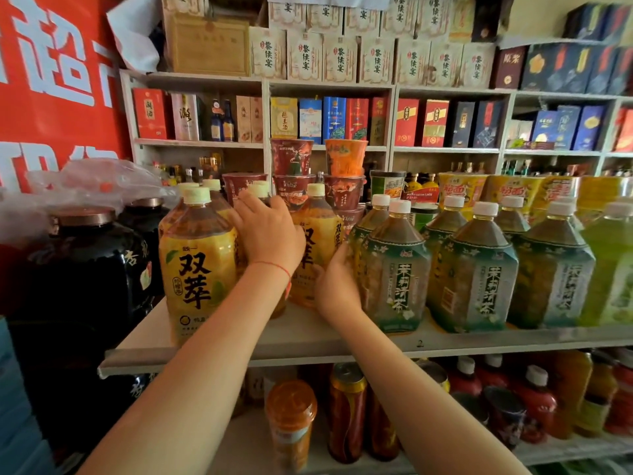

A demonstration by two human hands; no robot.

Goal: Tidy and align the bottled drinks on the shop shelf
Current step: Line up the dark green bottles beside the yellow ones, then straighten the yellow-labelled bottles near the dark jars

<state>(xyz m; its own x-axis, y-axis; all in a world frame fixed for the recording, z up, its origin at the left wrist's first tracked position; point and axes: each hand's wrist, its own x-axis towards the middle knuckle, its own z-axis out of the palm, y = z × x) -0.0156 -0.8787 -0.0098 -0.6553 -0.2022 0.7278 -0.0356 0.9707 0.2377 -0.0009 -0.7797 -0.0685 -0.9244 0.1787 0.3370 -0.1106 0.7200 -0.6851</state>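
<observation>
A person reaches both bare arms up to a white shelf (308, 341) crowded with large bottled teas. The left hand (270, 234), a thin red string at its wrist, lies over the shoulder of a yellow bottle (317, 248) standing back from the shelf's near edge, fingers curved against it toward the far side; how tight that grip is cannot be told. The right hand (337, 286) presses against the lower right side of the same bottle, in the gap between it and a green bottle (394, 265) just to the right; its fingers are hidden behind the bottle, so that grip cannot be told either.

At the near left edge of the shelf stands another yellow tea (198, 269), label facing out, with more yellow-capped bottles behind it. To the right, a row of green teas (479, 269) with white caps runs along the near edge toward the far right. Behind the bottles, noodle cups (298, 180) are stacked, and boxed liquor (342, 60) fills the far shelves above. Dark jars (92, 255) sit at the left beside a red banner (54, 80). On the lower shelf stand cans (347, 413) and red bottles (537, 399).
</observation>
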